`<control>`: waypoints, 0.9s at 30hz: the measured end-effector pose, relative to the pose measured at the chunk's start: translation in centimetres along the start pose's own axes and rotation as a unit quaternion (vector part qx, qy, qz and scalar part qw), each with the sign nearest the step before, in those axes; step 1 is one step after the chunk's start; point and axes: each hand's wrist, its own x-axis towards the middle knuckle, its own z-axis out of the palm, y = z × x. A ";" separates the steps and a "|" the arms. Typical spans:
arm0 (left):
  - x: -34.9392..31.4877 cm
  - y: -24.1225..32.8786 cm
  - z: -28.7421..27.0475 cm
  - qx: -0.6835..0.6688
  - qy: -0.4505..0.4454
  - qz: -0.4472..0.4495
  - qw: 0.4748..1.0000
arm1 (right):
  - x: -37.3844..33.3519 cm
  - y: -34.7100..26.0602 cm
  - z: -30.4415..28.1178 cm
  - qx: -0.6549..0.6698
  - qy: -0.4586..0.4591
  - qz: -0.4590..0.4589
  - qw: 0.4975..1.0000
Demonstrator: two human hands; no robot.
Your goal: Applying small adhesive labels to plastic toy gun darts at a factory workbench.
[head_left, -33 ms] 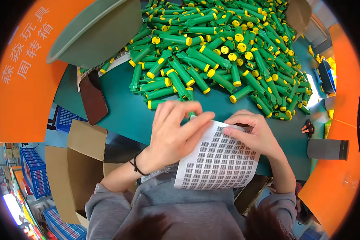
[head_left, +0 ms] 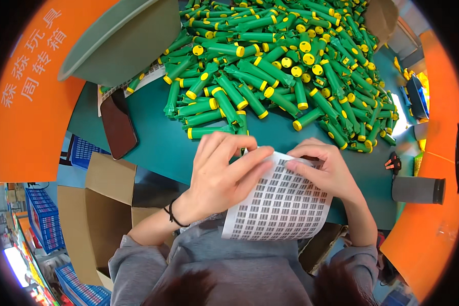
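I hold a curved white sheet of printed barcode labels [head_left: 285,209] in front of my chest. Its left part has bare backing where no labels show. My left hand [head_left: 222,171] is closed at the sheet's upper left corner, fingers bent and thumb close to them. Whether a loose label is between those fingertips is too small to tell. My right hand [head_left: 324,166] grips the upper right edge, thumb on the printed face and fingers behind. Just beyond my hands lies a big heap of green tubes with yellow caps [head_left: 245,76], some right by my left fingertips.
A dark phone [head_left: 118,125] lies on the green table [head_left: 155,135] at left, near a grey-green tub [head_left: 122,51]. An open cardboard box [head_left: 104,224] stands below the table's left edge. To the right are a grey cylinder [head_left: 418,190] and orange-handled scissors [head_left: 393,163].
My left hand's fingers have shifted slightly down and in at the sheet's upper left corner. My right hand and the sheet have barely moved.
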 end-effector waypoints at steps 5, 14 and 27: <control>-1.6 0.5 0.3 -0.110 -0.096 -0.086 0.986 | 0.0 0.4 -1.3 -0.064 0.034 -0.022 0.997; -3.4 0.2 2.0 -0.203 -0.056 -0.110 0.971 | 0.8 -1.6 0.3 0.056 -0.138 0.116 0.982; -2.9 0.0 1.3 -0.168 -0.060 -0.069 0.981 | 0.9 -0.8 0.6 0.206 -0.123 0.148 0.959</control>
